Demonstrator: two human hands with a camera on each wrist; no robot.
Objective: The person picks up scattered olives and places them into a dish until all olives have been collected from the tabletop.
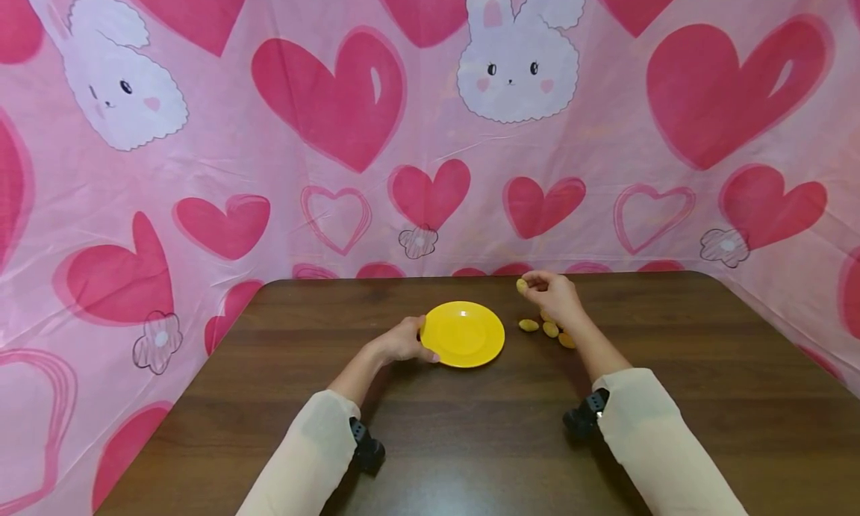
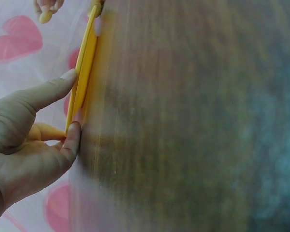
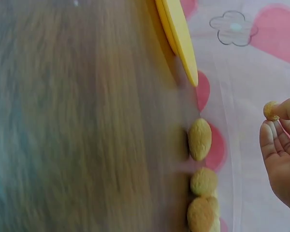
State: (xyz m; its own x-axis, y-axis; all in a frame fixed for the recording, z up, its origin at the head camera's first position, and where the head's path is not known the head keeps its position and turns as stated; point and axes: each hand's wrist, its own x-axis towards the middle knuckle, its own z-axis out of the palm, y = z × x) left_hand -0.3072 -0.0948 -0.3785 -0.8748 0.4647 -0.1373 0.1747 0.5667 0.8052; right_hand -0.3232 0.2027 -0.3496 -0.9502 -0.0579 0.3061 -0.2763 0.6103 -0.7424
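Yellow, glossy, gripped at its left edge by the left hand [image 1: 402, 342], the plate [image 1: 463, 337] sits on the table [image 1: 463, 426], probably light, stiff, slippery; rightward lie loose oval pieces [image 1: 528, 325], near which the raised right hand [image 1: 556, 298] pinches another piece [image 1: 522, 286], best held by its sides.

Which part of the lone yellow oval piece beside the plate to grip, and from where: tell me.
Likely best from above, pinching the middle of the oval piece by its near and far sides: it lies lengthwise between the plate and other pieces, touching neither.
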